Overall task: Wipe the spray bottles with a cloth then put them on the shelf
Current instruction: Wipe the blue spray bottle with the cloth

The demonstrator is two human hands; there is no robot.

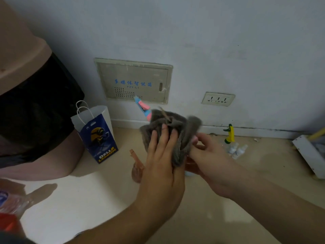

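Observation:
In front of me I hold up a spray bottle with a pink and blue trigger head [143, 107]; its body is wrapped in a grey cloth [175, 131]. My left hand [162, 155] lies over the cloth with its fingers curved round the wrapped bottle. From the right, my right hand [208, 159] grips the bottle's lower part under the cloth's edge. On the floor stand a brown translucent spray bottle [137, 167], a yellow-green spray bottle [230, 134] and two small white spray bottles [237, 150].
A pink bin with a black liner [35, 110] fills the left. A blue and white paper bag [95, 132] stands beside it. The wall holds a metal service box [133, 81] and a socket [218, 99]. A white frame [307, 154] lies at right.

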